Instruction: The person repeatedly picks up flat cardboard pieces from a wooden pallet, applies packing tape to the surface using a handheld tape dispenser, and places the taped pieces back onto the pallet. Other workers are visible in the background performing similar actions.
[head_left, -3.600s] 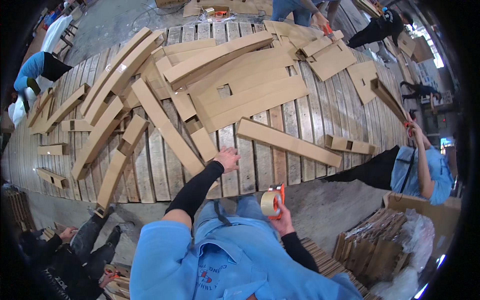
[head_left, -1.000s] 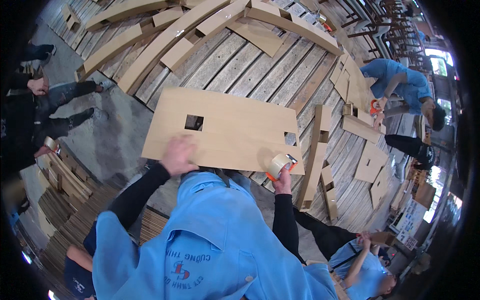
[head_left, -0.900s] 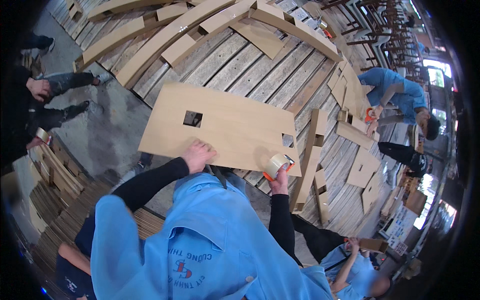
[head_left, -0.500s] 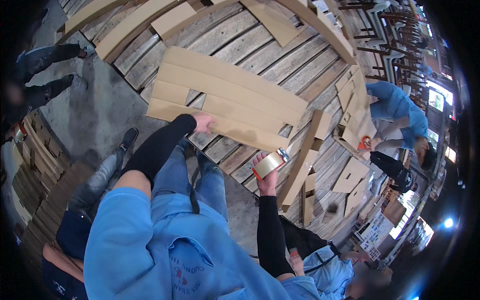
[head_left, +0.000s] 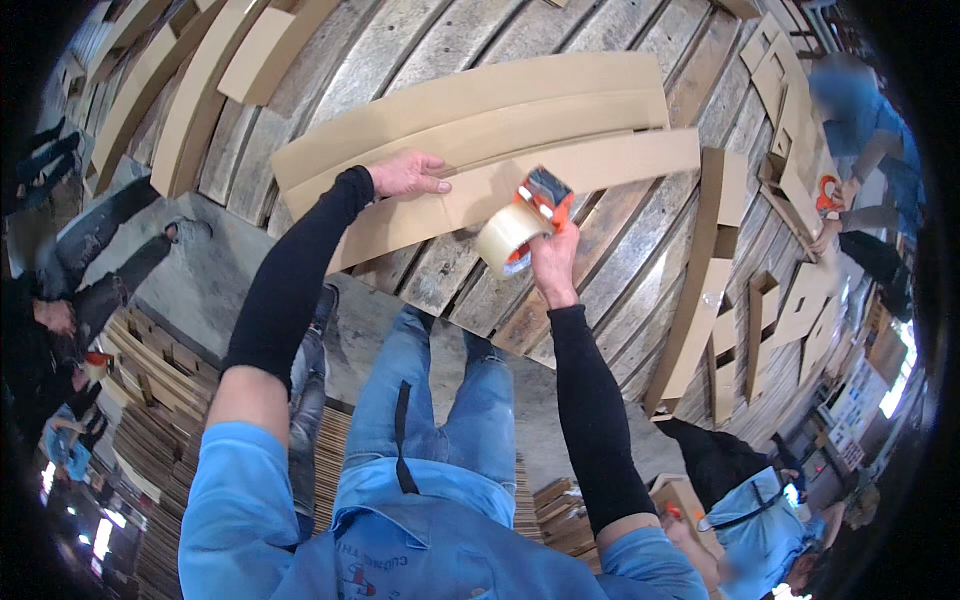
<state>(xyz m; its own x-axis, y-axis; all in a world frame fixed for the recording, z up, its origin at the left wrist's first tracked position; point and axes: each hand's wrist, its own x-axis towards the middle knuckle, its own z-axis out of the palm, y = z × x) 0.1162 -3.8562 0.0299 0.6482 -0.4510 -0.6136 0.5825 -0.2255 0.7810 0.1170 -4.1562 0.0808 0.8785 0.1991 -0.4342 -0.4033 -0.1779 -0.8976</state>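
A long folded cardboard sheet lies across the wooden plank floor in front of me. My left hand rests flat on its near flap, fingers spread, pressing it down. My right hand grips an orange tape dispenser with a roll of clear tape, held just above the sheet's near edge to the right of my left hand. Both forearms wear black sleeves, and my blue-jeaned legs show below.
More cardboard strips and cut pieces lie over the planks. Flat cardboard stacks stand at the lower left. Other people work nearby: one in blue at the upper right, one at the lower right, others at the left.
The flat sheet with a square hole has been folded into a long narrow shape. My left hand moved onto its near flap, and my right hand brought the tape dispenser up to its edge.
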